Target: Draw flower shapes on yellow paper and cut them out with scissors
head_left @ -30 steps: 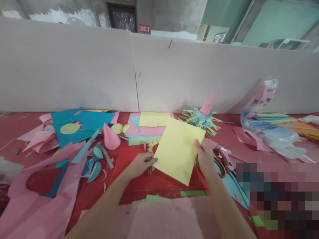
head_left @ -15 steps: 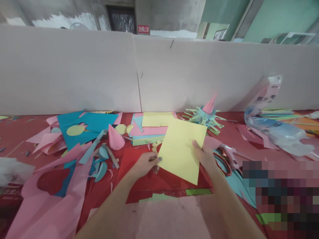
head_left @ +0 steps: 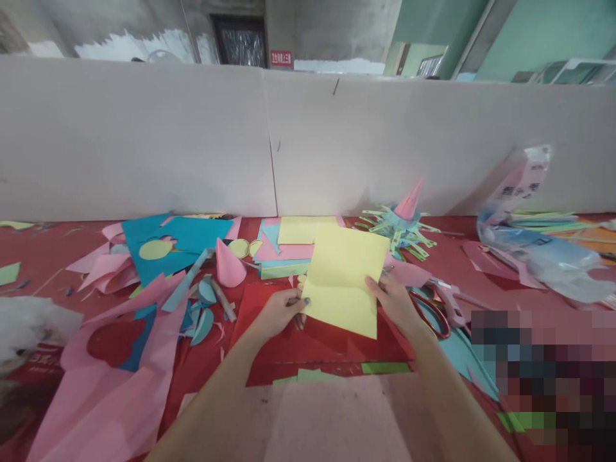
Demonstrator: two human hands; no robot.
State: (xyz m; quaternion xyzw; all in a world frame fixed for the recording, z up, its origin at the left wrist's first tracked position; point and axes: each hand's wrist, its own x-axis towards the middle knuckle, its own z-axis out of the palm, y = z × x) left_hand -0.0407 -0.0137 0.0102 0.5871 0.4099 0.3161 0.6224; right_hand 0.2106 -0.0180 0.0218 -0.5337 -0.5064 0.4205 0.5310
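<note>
A yellow sheet of paper (head_left: 344, 279) is held up between my two hands, with a slight bend across its lower half. My left hand (head_left: 283, 311) pinches its lower left edge between thumb and fingers. On the right edge, my right hand (head_left: 392, 298) grips it, thumb in front and fingers mostly hidden behind. Under the sheet lies red paper (head_left: 283, 343). Part of a small yellow scalloped cut-out shows behind the sheet, beside my left hand.
Left are a pink cone (head_left: 230, 264), blue sheets (head_left: 197, 234) and pink paper (head_left: 120, 398). Right are red-handled scissors (head_left: 433, 317), a pink glue gun (head_left: 448, 301), a spiky green paper piece with a pink cone (head_left: 409, 202) and a plastic bag (head_left: 539, 240). A white partition (head_left: 409, 141) stands behind.
The yellow sheet has turned more upright and now shows a bend across it. Both hands still hold its edges. The whole view has shifted slightly.
</note>
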